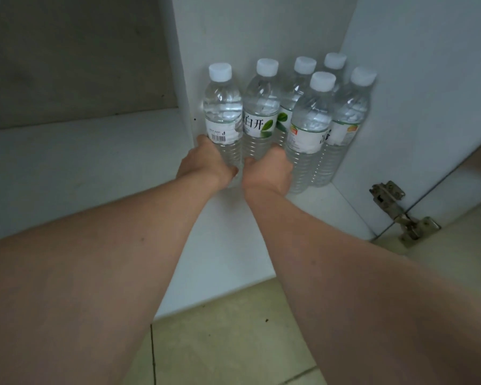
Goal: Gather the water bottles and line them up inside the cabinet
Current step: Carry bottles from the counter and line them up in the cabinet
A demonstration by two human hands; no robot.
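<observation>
Left hand is wrapped round the lower ribbed part of the leftmost water bottle, fingers curled behind it and out of sight, thumb side toward the camera. Right hand grips the lower body of the second water bottle in the same way, knuckles up, fingers hidden behind the bottle. The two hands sit side by side, nearly touching at the wrists. Both held bottles stand upright on the cabinet floor, white caps on, just beside each other; the left one shows a barcode on its label, the right one a label with green leaves and dark characters. To the right stand four more capped bottles, clustered against the right cabinet wall: a third bottle behind, a fourth at the far corner with little more than its cap visible, a fifth nearer the front, and a sixth just beside the wall. All six are upright and close together in two rough rows near the back panel. A white vertical divider stands just left of the leftmost bottle. A metal hinge is fixed at the lower right of the cabinet opening. Beige floor tiles lie in front of the cabinet
</observation>
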